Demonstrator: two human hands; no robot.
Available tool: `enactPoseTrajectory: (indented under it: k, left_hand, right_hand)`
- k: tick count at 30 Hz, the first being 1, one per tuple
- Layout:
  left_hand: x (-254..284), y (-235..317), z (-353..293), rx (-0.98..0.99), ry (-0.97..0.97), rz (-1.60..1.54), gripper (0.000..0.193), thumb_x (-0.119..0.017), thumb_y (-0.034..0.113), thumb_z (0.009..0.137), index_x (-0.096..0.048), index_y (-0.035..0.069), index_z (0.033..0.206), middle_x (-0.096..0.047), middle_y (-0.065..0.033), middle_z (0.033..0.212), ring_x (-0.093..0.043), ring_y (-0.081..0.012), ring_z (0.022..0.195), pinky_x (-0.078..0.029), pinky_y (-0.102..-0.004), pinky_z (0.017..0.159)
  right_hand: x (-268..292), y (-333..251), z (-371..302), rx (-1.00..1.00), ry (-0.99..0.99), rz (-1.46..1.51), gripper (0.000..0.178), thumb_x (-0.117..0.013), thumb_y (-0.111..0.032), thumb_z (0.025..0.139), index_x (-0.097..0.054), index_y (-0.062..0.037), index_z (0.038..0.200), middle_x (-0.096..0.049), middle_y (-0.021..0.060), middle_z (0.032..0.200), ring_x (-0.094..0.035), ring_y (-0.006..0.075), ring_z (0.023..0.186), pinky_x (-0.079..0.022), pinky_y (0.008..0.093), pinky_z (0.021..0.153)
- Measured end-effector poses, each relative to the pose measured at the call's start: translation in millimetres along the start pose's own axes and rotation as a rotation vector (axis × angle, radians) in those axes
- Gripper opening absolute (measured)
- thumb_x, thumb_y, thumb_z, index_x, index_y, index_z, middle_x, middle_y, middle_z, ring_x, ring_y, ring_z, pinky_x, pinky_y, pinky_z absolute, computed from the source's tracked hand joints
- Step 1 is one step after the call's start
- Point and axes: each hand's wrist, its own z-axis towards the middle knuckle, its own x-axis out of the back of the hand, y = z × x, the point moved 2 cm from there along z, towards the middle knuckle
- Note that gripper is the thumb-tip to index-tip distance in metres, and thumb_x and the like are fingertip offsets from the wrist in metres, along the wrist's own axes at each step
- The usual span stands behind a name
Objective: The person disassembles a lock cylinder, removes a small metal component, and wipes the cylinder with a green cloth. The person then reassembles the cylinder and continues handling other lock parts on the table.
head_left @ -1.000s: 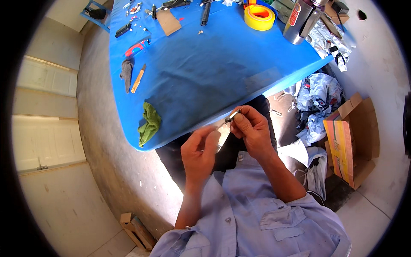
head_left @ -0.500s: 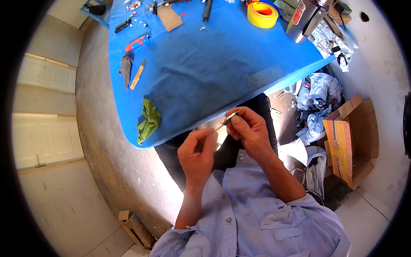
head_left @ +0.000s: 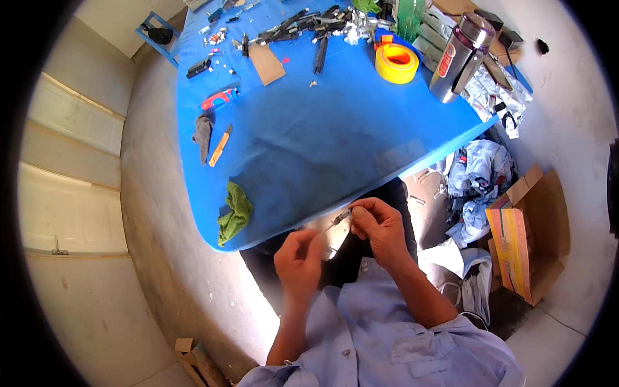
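Just off the table's near edge, above my lap, my right hand (head_left: 382,233) pinches a small slender dark and silver metal part (head_left: 340,218) between thumb and fingers. A thin shaft runs from the part toward my left hand (head_left: 298,259). The left thumb and forefinger are closed at the shaft's end, slightly smeared by motion; the exact contact is hard to see. Nearest on the table lies a crumpled green cloth (head_left: 236,214). Beyond it are an orange-handled knife or blade (head_left: 221,146), a dark grey rag (head_left: 202,137) and a red and blue tool (head_left: 220,99).
The blue-covered table (head_left: 309,142) bears yellow tape (head_left: 396,64), a steel thermos (head_left: 459,59), a cardboard piece (head_left: 267,64) and a heap of black parts (head_left: 303,24). Silvery plastic bags (head_left: 480,174) and an open carton (head_left: 538,238) stand on the floor at right.
The view has tilted up, so everything sits lower and more of the table's far side shows. Both hands keep the small part between them; the left fingers have blurred.
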Motion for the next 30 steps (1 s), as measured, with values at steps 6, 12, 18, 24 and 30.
enactPoseTrajectory:
  k: [6,12,18,24,30]
  left_hand:
    - [9.8,19.4,16.8,0.102,0.147,-0.081,0.007,-0.066,0.007,0.094,-0.067,0.000,0.095,-0.064,-0.0025,0.076,-0.054,-0.0058,0.059,-0.043,-0.0201,0.052]
    - [40.1,0.9,45.2,0.022,0.232,0.045,0.012,-0.066,0.012,0.096,-0.067,0.001,0.096,-0.065,-0.0020,0.078,-0.052,-0.0049,0.059,-0.041,-0.0200,0.051]
    - [48.6,2.1,59.3,0.049,0.234,-0.016,0.015,-0.067,0.015,0.097,-0.068,0.000,0.097,-0.065,-0.0012,0.079,-0.054,-0.0046,0.064,-0.042,-0.0201,0.057]
    - [34.8,-8.3,48.7,0.046,0.179,0.090,0.016,-0.065,0.014,0.098,-0.068,-0.001,0.096,-0.067,-0.0014,0.079,-0.057,-0.0068,0.065,-0.044,-0.0209,0.059]
    - [-36.7,11.7,25.3,-0.077,0.009,0.098,0.011,-0.068,0.008,0.095,-0.068,-0.002,0.098,-0.067,-0.0030,0.082,-0.059,-0.0087,0.070,-0.047,-0.0238,0.061]
  right_hand:
    - [26.0,-3.6,12.5,0.026,0.115,0.121,0.015,-0.058,-0.016,0.103,-0.064,-0.0032,0.100,-0.059,0.0008,0.077,-0.052,0.0081,0.064,-0.039,0.0218,0.055]
    - [34.0,-7.9,12.1,0.038,0.157,0.002,0.024,-0.054,-0.021,0.105,-0.067,-0.0024,0.098,-0.061,-0.0001,0.077,-0.053,0.0061,0.066,-0.040,0.0206,0.058]
    - [33.4,3.5,6.2,-0.005,0.072,-0.167,0.025,-0.053,-0.023,0.106,-0.066,-0.0037,0.098,-0.059,-0.0007,0.074,-0.050,0.0058,0.063,-0.035,0.0201,0.054]
    - [42.1,51.5,-1.7,-0.091,-0.029,-0.322,0.024,-0.058,-0.023,0.103,-0.067,-0.0009,0.102,-0.062,0.0005,0.080,-0.057,0.0078,0.071,-0.046,0.0218,0.064]
    - [11.4,19.8,-9.8,-0.035,-0.025,-0.053,0.026,-0.058,-0.021,0.102,-0.068,-0.0009,0.116,-0.067,0.0019,0.094,-0.059,0.0065,0.080,-0.047,0.0222,0.067]
